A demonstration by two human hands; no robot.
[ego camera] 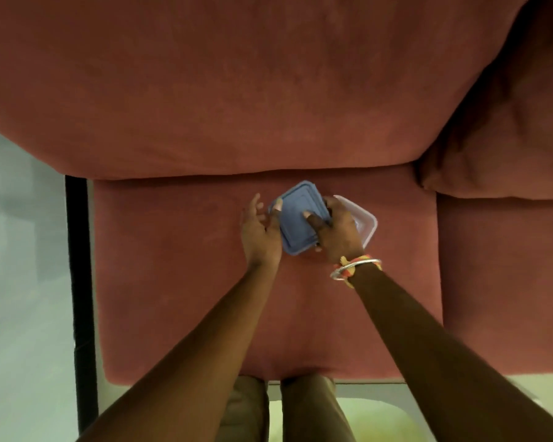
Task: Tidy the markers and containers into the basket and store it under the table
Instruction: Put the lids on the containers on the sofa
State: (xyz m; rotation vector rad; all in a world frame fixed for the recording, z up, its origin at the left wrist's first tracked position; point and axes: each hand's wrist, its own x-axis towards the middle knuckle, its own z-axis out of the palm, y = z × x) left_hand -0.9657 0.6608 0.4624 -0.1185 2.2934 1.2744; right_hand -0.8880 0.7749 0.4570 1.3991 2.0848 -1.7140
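Observation:
A square blue lid (297,215) sits tilted over a clear plastic container (366,223) on the red sofa seat cushion (186,282). My right hand (337,232) grips the lid's right side, thumb on top and fingers curled round its edge, covering much of the container. My left hand (259,229) is at the lid's left edge, thumb resting on the lid's top, its other fingers spread and relaxed beside it. No markers or basket are in view.
The red sofa's back cushion (237,90) rises behind the seat. A second seat cushion (505,282) and pillow (508,138) lie to the right. A black frame post (80,282) stands at the left, pale floor beyond it. My legs (300,409) touch the sofa's front.

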